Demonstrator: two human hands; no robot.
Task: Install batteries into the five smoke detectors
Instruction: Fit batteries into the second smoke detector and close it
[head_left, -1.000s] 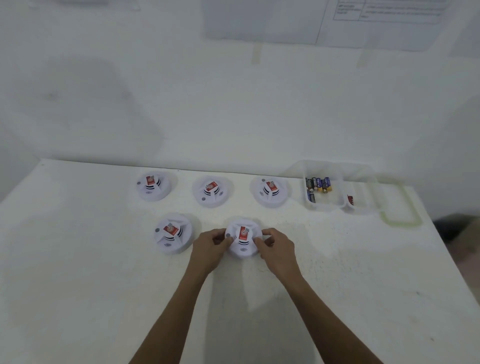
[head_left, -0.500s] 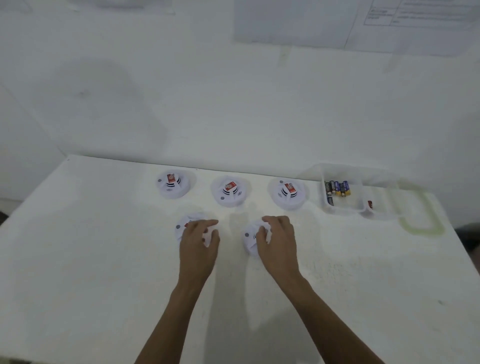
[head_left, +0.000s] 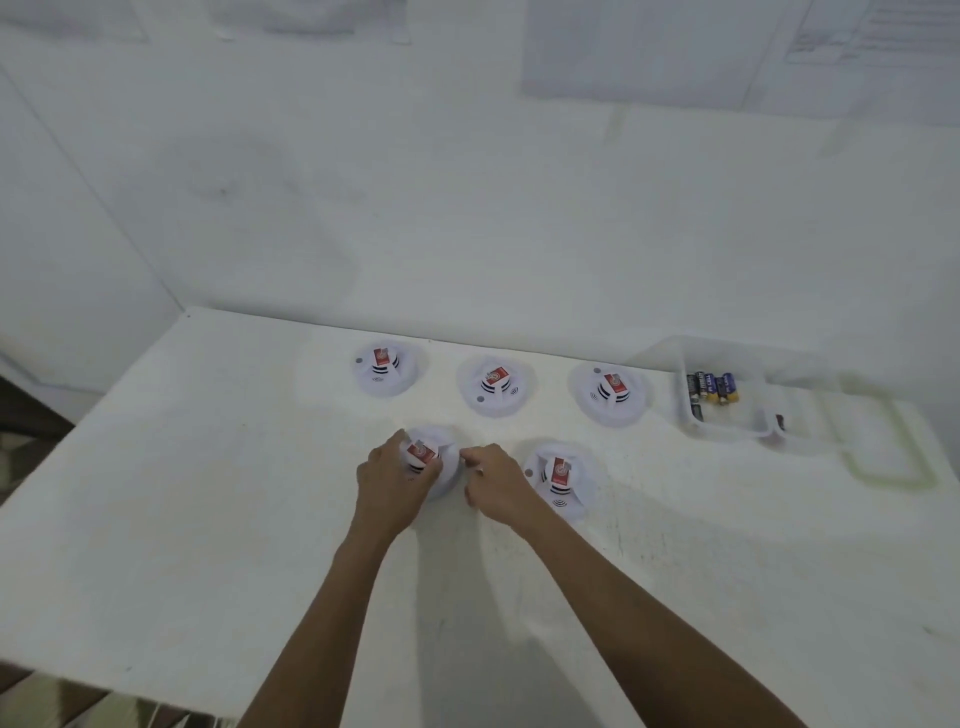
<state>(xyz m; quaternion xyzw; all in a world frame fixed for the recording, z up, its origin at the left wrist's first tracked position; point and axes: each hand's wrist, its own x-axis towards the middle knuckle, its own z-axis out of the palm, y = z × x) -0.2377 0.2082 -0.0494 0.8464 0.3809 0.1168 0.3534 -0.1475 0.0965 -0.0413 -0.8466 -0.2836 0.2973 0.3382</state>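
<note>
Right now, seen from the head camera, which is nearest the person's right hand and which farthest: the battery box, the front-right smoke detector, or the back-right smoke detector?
From the right hand:
1. Front-right smoke detector, just beside it on the right.
2. Back-right smoke detector, farther back and to the right.
3. Battery box, farthest, off to the far right.

Both bare forearms are extended forward and angled toward each other. The left hand (head_left: 390, 483) is curled around a smoke detector (head_left: 447, 462), and its right rim is pinched by the right hand (head_left: 500, 487).
</note>
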